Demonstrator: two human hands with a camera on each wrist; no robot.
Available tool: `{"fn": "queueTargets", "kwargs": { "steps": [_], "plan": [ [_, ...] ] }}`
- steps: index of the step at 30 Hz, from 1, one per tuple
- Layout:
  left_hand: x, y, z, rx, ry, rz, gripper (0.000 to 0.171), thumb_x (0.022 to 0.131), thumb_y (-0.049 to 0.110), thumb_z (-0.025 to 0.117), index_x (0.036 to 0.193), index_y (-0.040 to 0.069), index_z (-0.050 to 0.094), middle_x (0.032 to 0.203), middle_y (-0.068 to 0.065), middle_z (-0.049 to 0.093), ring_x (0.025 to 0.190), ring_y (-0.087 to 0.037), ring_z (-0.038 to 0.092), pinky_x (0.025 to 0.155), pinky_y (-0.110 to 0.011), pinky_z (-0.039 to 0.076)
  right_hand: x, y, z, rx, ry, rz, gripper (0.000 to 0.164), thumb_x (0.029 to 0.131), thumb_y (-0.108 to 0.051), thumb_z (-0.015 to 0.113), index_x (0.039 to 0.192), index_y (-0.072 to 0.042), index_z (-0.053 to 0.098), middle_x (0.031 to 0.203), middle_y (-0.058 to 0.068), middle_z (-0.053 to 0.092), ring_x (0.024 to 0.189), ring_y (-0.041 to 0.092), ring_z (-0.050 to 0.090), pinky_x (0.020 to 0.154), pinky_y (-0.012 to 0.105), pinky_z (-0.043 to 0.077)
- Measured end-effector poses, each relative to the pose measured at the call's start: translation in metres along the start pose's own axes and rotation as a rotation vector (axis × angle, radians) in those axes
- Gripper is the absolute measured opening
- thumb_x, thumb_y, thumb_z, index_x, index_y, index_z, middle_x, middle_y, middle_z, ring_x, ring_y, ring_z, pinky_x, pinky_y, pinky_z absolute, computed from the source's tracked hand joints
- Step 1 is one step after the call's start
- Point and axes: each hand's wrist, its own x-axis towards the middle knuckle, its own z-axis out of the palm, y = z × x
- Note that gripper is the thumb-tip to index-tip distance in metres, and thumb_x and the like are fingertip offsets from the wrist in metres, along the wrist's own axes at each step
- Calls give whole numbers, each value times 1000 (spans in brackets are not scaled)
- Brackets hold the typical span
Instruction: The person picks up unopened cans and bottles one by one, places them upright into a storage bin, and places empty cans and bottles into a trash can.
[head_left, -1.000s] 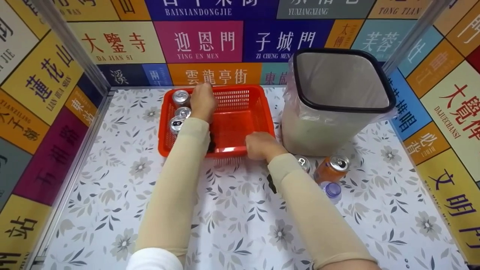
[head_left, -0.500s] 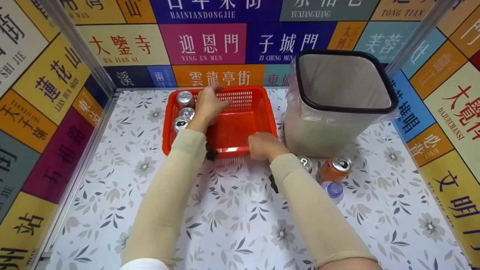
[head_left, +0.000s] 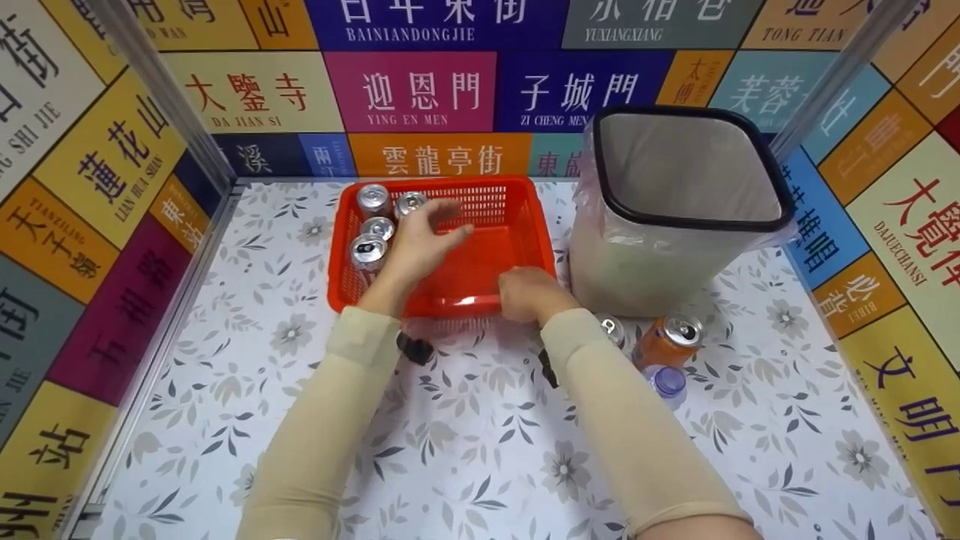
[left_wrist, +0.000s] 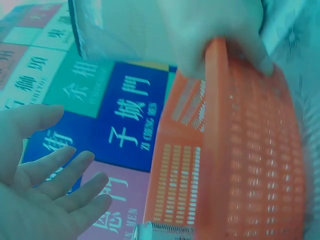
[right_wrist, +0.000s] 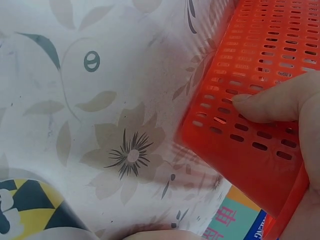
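Observation:
The red plastic basket (head_left: 480,300) stands on the table with several drink cans (head_left: 369,251) upright along its left side. One can (head_left: 411,202) stands by the back wall, just beyond my left hand (head_left: 424,244). That hand is over the basket, fingers spread and holding nothing; the left wrist view shows its parted fingers (left_wrist: 82,175) too. My right hand (head_left: 527,292) grips the basket's front rim near the right corner. In the right wrist view its thumb (right_wrist: 265,102) presses on the slotted outer wall (right_wrist: 240,125).
A bin (head_left: 637,262) with a black rim and a clear liner stands right of the basket. In front of it are a silver-topped can (head_left: 610,328), an orange can (head_left: 670,341) and a purple-capped bottle (head_left: 667,381). Printed panels (head_left: 420,90) enclose the table's back and sides.
My left hand has let go of the can at the basket's back, spread its fingers and drawn back toward me. That can now shows. My right hand keeps its grip on the rim.

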Motion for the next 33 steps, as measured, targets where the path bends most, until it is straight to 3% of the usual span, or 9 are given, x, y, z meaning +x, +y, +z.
{"fn": "queueTargets", "kwargs": {
  "steps": [7, 15, 23, 33],
  "plan": [
    [-35, -8, -2, -60, -8, 30, 46, 98, 16, 78, 140, 3, 65, 140, -14, 68, 133, -26, 61, 116, -36, 46, 0, -2, -1, -48, 23, -74, 12, 92, -13, 67, 102, -8, 71, 97, 12, 68, 94, 32, 62, 94, 44, 55],
    [-72, -26, -7, -143, 46, 1, 42, 99, 15, 78, 137, 3, 67, 138, -14, 69, 131, -28, 63, 116, -43, 47, 1, -3, -2, -53, 25, -66, 9, 91, -13, 66, 98, -8, 70, 95, 12, 67, 93, 32, 62, 89, 43, 54],
    [-86, -34, -12, -189, 73, -39, 41, 100, 15, 77, 138, 5, 67, 138, -14, 69, 134, -32, 62, 115, -45, 48, 2, -2, 0, -36, 24, -67, 11, 91, -14, 67, 100, -8, 70, 95, 12, 67, 92, 32, 62, 88, 43, 54],
    [-94, -34, -2, -220, 66, -35, 41, 100, 17, 77, 138, 5, 67, 138, -15, 69, 132, -34, 63, 113, -43, 50, 2, 0, -2, -53, 28, -75, 11, 91, -14, 68, 99, -8, 70, 95, 12, 67, 91, 33, 62, 88, 44, 55]
  ]
}}
